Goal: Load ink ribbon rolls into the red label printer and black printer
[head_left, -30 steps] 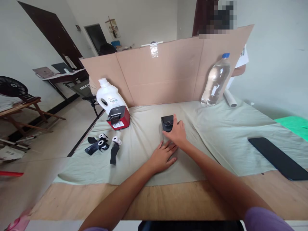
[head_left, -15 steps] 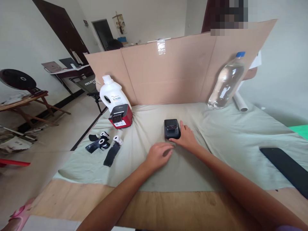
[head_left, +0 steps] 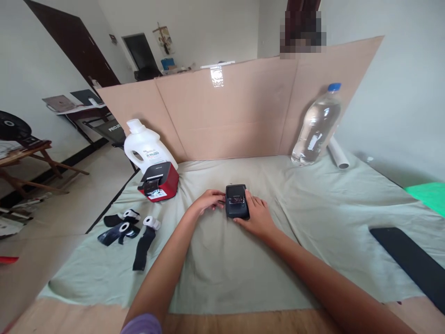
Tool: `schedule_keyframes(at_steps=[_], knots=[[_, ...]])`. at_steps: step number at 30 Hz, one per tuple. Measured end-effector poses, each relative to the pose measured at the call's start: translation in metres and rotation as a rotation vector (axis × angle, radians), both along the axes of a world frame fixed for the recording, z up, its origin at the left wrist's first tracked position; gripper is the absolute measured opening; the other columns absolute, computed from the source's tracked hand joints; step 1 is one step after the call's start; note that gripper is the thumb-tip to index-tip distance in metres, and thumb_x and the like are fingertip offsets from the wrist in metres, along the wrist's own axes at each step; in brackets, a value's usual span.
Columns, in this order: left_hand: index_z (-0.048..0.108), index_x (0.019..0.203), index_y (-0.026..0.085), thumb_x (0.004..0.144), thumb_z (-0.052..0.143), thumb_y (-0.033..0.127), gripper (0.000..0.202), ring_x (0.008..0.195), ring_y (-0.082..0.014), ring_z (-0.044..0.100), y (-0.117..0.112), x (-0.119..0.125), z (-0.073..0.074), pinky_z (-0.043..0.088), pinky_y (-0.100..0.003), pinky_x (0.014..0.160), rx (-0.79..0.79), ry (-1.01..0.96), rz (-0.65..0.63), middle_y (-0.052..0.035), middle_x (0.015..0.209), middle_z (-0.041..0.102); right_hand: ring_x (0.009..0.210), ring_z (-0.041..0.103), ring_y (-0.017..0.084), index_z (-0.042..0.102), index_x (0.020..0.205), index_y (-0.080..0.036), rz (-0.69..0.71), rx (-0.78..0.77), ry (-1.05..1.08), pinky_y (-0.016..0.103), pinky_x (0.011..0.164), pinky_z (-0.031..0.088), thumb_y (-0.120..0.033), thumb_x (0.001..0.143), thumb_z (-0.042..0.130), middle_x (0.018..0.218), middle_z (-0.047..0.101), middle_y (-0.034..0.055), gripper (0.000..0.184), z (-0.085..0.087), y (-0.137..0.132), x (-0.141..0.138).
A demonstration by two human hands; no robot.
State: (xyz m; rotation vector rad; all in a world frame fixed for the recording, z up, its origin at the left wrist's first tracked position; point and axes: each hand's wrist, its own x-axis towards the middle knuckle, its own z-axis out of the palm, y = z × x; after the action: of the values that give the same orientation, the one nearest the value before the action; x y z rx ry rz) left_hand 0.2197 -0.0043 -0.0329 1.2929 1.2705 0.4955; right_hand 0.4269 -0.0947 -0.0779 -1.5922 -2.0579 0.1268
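A small black portable label printer [head_left: 237, 209] lies on the green cloth in front of me, with a dark, shiny strip across its top. My right hand [head_left: 257, 214] grips it from the right, thumb along the near edge and fingers at the right side. On the other side, my left hand [head_left: 209, 201] has its fingers loosely bent and apart, their tips right beside the printer's left edge. Whether those tips touch it I cannot tell.
Black-and-white paper rolls [head_left: 125, 227] lie at the left, near a red and black printer [head_left: 160, 182] and a white jug [head_left: 148, 144]. A cardboard panel [head_left: 232, 116] stands behind. Rightward are a water bottle [head_left: 316, 127], a white tube [head_left: 338, 153] and a black slab [head_left: 410, 260].
My left hand has moved forward from the near side of the printer to its left edge. My right hand stays at the printer's right side. The view has shifted slightly.
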Motion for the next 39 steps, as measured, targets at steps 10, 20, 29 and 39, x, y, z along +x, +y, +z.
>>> schedule_keyframes(at_steps=[10, 20, 29, 39], knots=[[0.062, 0.074, 0.016, 0.081, 0.065, 0.028, 0.015, 0.034, -0.0024, 0.032, 0.004, -0.001, -0.010, 0.013, -0.020, 0.036, -0.010, 0.026, 0.040, 0.0046, 0.055, 0.055, 0.124, 0.058, 0.041, 0.025, 0.157, -0.011, -0.024, 0.004, 0.070, 0.054, 0.102, 0.041, -0.057, 0.075, 0.073, 0.134, 0.062, 0.0244, 0.105, -0.005, 0.004, -0.001], [0.058, 0.065, 0.015, 0.081, 0.061, 0.019, 0.016, 0.036, -0.0031, 0.036, -0.003, 0.008, -0.003, 0.018, -0.019, 0.038, 0.041, 0.053, 0.109, 0.0018, 0.056, 0.059, 0.121, 0.060, 0.041, 0.024, 0.156, -0.011, -0.022, -0.003, 0.059, 0.053, 0.099, 0.042, -0.058, 0.077, 0.071, 0.131, 0.064, 0.0237, 0.103, -0.004, 0.003, -0.001], [0.073, 0.119, 0.013, 0.087, 0.051, 0.017, 0.039, 0.047, -0.0091, 0.047, -0.028, 0.016, -0.022, 0.039, -0.022, 0.051, 0.394, 0.121, 0.201, 0.0034, 0.058, 0.061, 0.124, 0.057, 0.041, 0.023, 0.156, -0.012, -0.016, -0.029, 0.075, 0.052, 0.101, 0.040, -0.058, 0.077, 0.070, 0.135, 0.062, 0.0235, 0.103, -0.001, 0.002, 0.000], [0.069, 0.129, 0.016, 0.087, 0.049, 0.021, 0.047, 0.065, -0.0137, 0.055, -0.036, 0.022, -0.032, 0.047, -0.024, 0.066, 0.501, 0.035, 0.248, 0.0002, 0.075, 0.071, 0.123, 0.057, 0.041, 0.025, 0.155, -0.009, -0.009, -0.017, 0.065, 0.052, 0.101, 0.039, -0.061, 0.079, 0.067, 0.137, 0.060, 0.0245, 0.101, -0.003, 0.003, 0.000]])
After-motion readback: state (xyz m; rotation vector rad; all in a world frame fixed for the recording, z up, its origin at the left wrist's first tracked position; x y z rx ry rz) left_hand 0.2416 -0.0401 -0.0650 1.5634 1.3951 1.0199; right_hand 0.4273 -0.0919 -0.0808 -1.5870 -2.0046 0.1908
